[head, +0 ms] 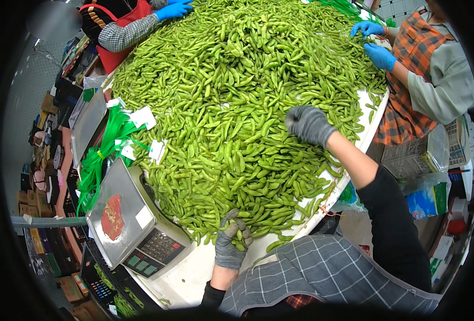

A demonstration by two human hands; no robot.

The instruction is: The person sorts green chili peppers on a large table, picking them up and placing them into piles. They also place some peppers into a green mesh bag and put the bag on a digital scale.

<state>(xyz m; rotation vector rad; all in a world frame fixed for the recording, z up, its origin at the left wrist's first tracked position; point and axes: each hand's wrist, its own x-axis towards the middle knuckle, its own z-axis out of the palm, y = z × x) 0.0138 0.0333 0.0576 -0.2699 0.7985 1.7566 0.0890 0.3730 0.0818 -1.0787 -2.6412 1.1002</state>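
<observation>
A large heap of green edamame pods (pixel 221 132) covers the white table before me. At its near edge my left hand (pixel 233 240), in a grey knit glove with darkened fingertips, is curled around a few pods (pixel 238 237). My right hand (pixel 309 125), gloved the same way, reaches out over the right part of the heap with its fingers bent inward. Its fingertips are hidden behind the back of the hand, so I cannot see whether a pod is between them.
Left stands a digital scale (pixel 118 216) with a red patch on its pan. Behind it are green mesh bags (pixel 100 154) with white tags and another metal pan (pixel 88 120). Blue-gloved co-workers (pixel 415 76) stand at the right and far left. Plastic crates (pixel 405 156) sit beyond the table's right edge.
</observation>
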